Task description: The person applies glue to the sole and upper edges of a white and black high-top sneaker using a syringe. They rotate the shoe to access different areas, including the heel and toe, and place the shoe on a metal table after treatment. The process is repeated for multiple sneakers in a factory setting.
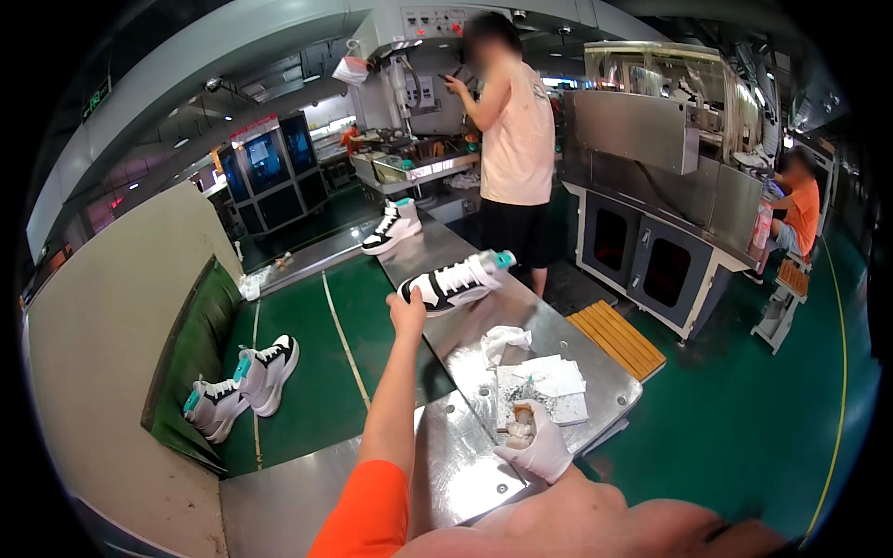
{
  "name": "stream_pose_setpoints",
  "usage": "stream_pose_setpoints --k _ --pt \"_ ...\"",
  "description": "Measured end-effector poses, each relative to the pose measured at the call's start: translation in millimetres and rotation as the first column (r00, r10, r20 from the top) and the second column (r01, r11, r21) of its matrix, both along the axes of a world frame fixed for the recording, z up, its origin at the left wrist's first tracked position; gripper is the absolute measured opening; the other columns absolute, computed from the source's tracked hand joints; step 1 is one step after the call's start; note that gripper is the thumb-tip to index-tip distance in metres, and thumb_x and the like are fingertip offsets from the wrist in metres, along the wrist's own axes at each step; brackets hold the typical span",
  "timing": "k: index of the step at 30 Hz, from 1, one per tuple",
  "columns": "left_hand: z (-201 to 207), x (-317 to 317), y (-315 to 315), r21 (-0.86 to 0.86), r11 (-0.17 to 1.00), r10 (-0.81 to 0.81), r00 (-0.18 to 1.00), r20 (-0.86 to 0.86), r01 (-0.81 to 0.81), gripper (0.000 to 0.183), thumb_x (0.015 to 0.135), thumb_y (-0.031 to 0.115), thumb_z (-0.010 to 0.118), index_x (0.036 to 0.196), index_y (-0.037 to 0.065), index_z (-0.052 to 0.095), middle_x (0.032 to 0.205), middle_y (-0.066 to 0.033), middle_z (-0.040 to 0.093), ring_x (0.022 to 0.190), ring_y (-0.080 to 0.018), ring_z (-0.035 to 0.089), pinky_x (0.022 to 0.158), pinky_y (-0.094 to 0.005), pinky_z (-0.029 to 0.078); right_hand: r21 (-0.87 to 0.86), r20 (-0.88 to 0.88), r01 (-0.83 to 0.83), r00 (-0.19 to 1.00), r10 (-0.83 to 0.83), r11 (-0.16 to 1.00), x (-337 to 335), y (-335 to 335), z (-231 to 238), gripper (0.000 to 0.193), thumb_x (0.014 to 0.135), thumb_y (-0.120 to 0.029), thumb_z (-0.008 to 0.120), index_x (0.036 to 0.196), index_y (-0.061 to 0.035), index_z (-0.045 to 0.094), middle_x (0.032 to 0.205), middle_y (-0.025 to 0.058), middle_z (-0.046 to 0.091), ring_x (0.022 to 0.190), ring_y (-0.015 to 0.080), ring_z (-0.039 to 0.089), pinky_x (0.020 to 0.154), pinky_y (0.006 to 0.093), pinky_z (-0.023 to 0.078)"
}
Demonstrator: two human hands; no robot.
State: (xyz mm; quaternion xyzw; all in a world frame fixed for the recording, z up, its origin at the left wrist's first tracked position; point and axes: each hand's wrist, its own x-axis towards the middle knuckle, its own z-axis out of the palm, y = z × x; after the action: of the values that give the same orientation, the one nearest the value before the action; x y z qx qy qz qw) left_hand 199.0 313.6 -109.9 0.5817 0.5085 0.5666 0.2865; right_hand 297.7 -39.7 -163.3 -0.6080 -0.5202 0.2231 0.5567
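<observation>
While the left hand [406, 313] grips a sneaker [454, 285] by its toe at the left edge of the worktop [609, 392], the gloved right hand [541, 453] has its fingers closed around a wad [520, 428] at the near edge of a speckled pad [569, 409]; a crumpled cloth [507, 343] lies just beyond.

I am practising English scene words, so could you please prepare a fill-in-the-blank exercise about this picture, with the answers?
1. The left hand, holding a shoe, is not gloved but ____.
2. The glove on the right hand is ____ in colour.
3. On the green belt, two shoes are to the ____ of the left hand.
4. The standing person wears ____ shorts.

Missing words: bare; white; left; black.
</observation>
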Motion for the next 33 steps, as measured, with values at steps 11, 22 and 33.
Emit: stream_pose_setpoints --k 11,22,33 --pt "154.6 -114.5 -135.5 0.764 0.5 0.187 0.811 -0.554 0.407 0.041 0.089 0.013 0.063 0.127 0.001 0.052 0.112 -0.0209 0.054 0.104 -0.039 0.051 0.092 -0.0436 0.041 -0.079 -0.042 0.039 0.998 -0.042 0.996 -12.4 -11.3 36.3 0.078 0.06 -0.029 0.088 0.121 -0.0007 0.049 0.1 0.0158 0.065 0.092 0.0271 0.065 0.084 0.0355 0.052" --pt "43.0 -220.1 -168.3 -0.124 0.844 -0.495 0.847 0.193 0.522 0.04 0.105 0.031 0.039 0.123 0.002 0.06 0.108 -0.0069 0.064 0.097 -0.0124 0.058 0.09 -0.0283 0.047 0.019 0.059 0.085 0.994 -0.086 0.996 -8.1 0.7 8.9 0.076 0.058 -0.023 0.088 0.12 -0.0022 0.05 0.101 0.0147 0.063 0.093 0.0244 0.063 0.086 0.0335 0.05" --pt "-3.9 -233.0 -137.5 -0.089 0.959 -0.234 0.575 -0.784 0.269 0.043 0.098 0.038 0.046 0.123 0.006 0.061 0.118 -0.0201 0.064 0.107 -0.0378 0.06 0.094 -0.0407 0.047 0.02 -0.189 -0.197 0.962 0.197 0.98 17.0 14.3 58.5 0.062 0.068 -0.007 0.077 0.123 -0.0057 0.048 0.103 0.0054 0.053 0.088 0.0134 0.056 0.071 0.0265 0.051"
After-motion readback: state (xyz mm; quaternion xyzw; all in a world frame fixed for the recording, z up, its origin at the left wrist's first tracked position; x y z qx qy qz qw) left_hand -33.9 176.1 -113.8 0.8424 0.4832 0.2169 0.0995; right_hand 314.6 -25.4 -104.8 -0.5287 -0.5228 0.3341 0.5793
